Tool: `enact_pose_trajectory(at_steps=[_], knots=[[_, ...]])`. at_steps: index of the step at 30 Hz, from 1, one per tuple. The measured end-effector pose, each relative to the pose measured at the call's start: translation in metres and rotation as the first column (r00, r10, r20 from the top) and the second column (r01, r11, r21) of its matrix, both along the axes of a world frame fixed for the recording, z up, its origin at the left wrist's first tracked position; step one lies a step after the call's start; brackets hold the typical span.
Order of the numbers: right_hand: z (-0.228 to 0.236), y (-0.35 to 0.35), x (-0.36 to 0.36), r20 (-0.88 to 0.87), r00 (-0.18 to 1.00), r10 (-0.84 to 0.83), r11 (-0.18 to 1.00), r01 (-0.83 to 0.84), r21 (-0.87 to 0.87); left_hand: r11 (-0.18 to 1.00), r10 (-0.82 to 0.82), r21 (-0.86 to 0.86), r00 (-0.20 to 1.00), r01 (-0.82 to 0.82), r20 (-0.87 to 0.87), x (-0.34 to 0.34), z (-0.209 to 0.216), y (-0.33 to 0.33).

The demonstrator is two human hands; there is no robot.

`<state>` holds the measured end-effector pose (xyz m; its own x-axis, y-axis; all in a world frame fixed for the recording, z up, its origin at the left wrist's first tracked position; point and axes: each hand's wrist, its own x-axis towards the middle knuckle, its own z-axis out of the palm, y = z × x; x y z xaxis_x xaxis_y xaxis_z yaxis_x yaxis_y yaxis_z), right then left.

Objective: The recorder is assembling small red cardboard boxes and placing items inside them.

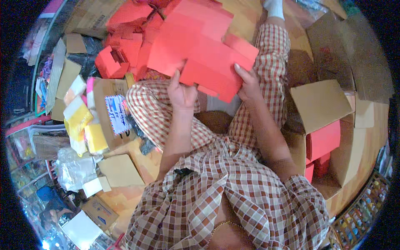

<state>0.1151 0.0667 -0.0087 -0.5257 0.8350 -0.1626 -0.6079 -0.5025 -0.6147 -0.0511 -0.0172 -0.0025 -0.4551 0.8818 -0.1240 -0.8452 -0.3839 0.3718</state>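
A flat, unfolded red cardboard box (pixel 204 54) with cut flaps spans the space between my hands, above my lap. My left hand (pixel 183 92) grips its near left edge, the thumb showing on top. At its right side my right hand (pixel 249 84) pinches the edge, thumb over the card. Beyond my left knee lies a heap of red boxes and card (pixel 125 43), some of them folded up. How far the held box overlaps that heap I cannot tell.
On my right stands an open brown carton (pixel 321 106) with red boxes (pixel 323 141) inside. To my left are a carton (pixel 109 89), yellow-and-white packs (pixel 78 118), clear plastic bags (pixel 75 168) and a loose cardboard piece (pixel 121 171). A basket (pixel 362 206) sits at lower right.
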Motion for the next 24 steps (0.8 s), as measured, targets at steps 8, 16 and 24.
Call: enact_pose_trajectory(at_steps=[8, 16, 24], knots=[[-0.014, 0.008, -0.009, 0.08, 0.996, -0.046, 0.999, 0.046, 0.002, 0.998, 0.017, 0.056, 0.994, -0.011, -0.111, -0.008, 0.016, -0.001], [0.004, 0.034, -0.002, 0.5, 0.644, -0.58, 0.732, 0.142, 0.666, 0.97, -0.099, -0.222, 0.678, -0.097, -0.728, -0.026, 0.053, -0.002], [0.106, 0.031, -0.007, 0.19, 0.616, -0.764, 0.047, -0.241, 0.969, 0.951, -0.277, -0.228, -0.241, -0.211, -0.93, -0.018, 0.088, 0.017]])
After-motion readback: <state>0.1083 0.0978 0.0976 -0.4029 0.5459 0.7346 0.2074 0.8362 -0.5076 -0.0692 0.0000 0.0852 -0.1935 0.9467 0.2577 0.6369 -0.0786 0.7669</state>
